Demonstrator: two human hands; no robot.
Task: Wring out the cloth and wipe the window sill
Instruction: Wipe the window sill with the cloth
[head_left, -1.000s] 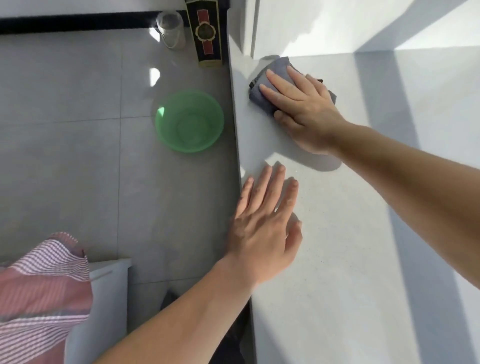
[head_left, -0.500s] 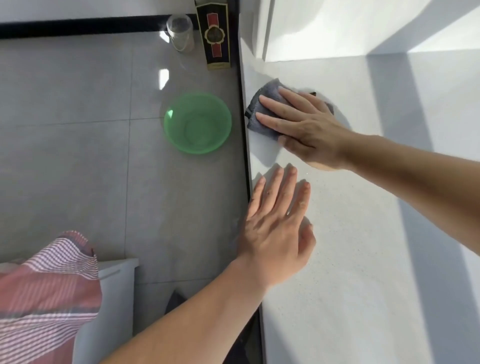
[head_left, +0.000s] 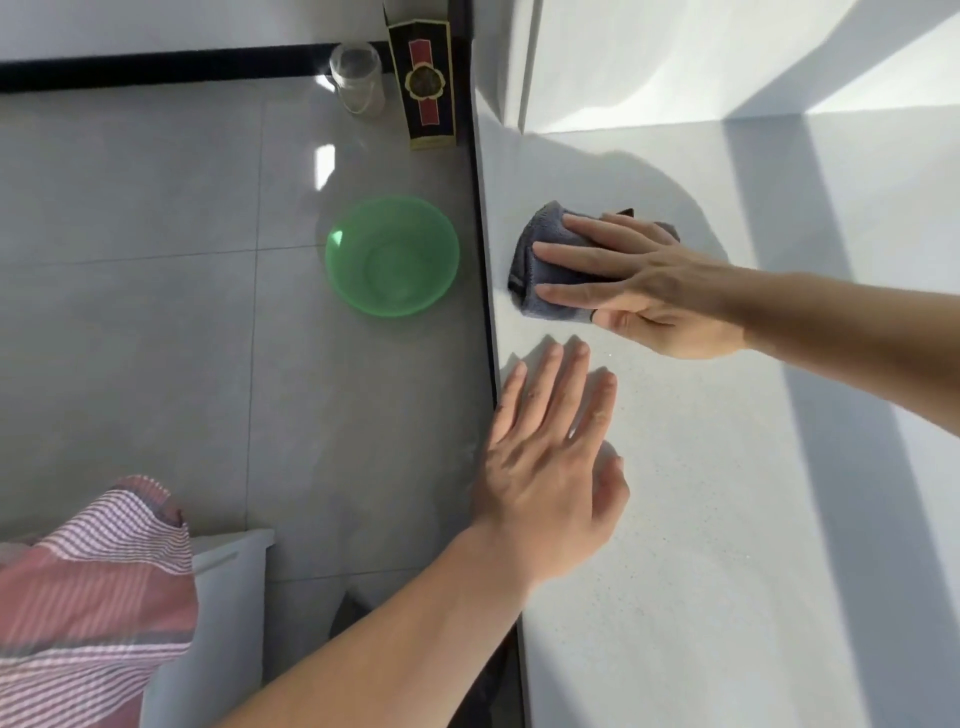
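While its fingers lie straight and slightly spread, the right hand (head_left: 644, 286) presses flat on the grey cloth (head_left: 537, 260), which lies bunched on the white sill (head_left: 727, 545) near its left edge. Just beside it, nearer the person, the left hand (head_left: 545, 478) rests palm-down on the sill at that edge, fingers straight and fanned, holding nothing; the hands do not touch. Below, on the grey tiled floor (head_left: 130, 312), sits a green bowl (head_left: 392, 254), with a clear jar (head_left: 357, 78) and a dark box (head_left: 425, 88) beyond it. Striped fabric (head_left: 88, 587) shows at lower left.
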